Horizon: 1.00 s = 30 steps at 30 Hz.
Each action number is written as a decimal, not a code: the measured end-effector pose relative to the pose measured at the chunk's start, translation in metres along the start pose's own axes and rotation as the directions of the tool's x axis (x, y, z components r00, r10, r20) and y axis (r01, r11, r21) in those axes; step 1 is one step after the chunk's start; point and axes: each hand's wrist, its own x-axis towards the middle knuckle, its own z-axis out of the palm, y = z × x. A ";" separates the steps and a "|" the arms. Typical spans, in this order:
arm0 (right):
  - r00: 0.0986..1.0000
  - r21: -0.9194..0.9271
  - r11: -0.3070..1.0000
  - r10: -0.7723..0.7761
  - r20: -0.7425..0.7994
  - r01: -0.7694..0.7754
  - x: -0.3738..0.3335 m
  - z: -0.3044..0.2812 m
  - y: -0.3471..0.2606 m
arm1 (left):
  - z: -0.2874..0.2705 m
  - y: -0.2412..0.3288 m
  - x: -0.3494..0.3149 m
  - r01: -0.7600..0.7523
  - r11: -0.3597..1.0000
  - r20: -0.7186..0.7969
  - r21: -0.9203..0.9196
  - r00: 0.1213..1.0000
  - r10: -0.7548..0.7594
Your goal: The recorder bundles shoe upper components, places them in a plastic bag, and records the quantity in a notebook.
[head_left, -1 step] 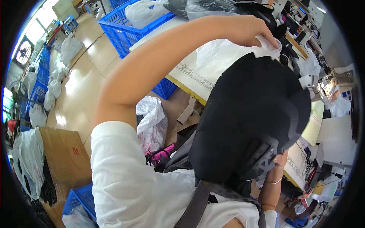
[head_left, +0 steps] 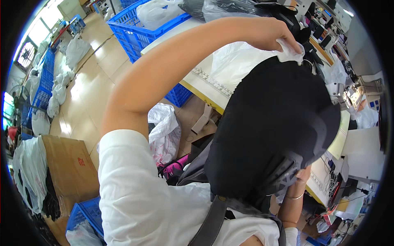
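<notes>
A large, rounded black bag-like fabric piece (head_left: 266, 119) fills the middle, with a grey curved stripe and a grey moulded patch low on its right side. My left arm arches over it from the left. At its top edge my left hand (head_left: 273, 35) is closed on a crumpled white sheet (head_left: 290, 52), thin plastic or paper. Below right, my right hand (head_left: 303, 174) grips the lower edge of the black piece beside the grey patch. Most of its fingers are hidden behind the fabric.
A white worktable (head_left: 205, 82) with a yellow edge and printed scale lies beyond the black piece, bearing clear plastic. Blue crates (head_left: 131, 39) stand at the far left, a cardboard box (head_left: 69, 168) at near left. A white sack (head_left: 164, 127) sits under the table. Sewing machines (head_left: 336, 92) are at right.
The black fabric piece has shifted slightly right, and its upper part has spread a little. My left hand keeps its grip on the white sheet. Both arms are almost still.
</notes>
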 end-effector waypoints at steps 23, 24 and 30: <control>0.977 -0.632 0.764 0.011 0.212 0.128 0.051 0.086 -0.033 | 0.036 0.123 -0.014 -0.286 0.869 0.392 0.405 0.912 0.118; 0.973 -0.561 0.810 -0.049 0.225 0.171 0.052 0.084 -0.027 | 0.040 0.130 -0.024 -0.288 0.888 0.362 0.358 0.920 0.152; 0.976 -0.389 0.921 0.056 0.212 0.032 0.048 0.079 -0.027 | 0.031 0.111 -0.054 -0.251 0.882 0.149 0.398 0.967 0.208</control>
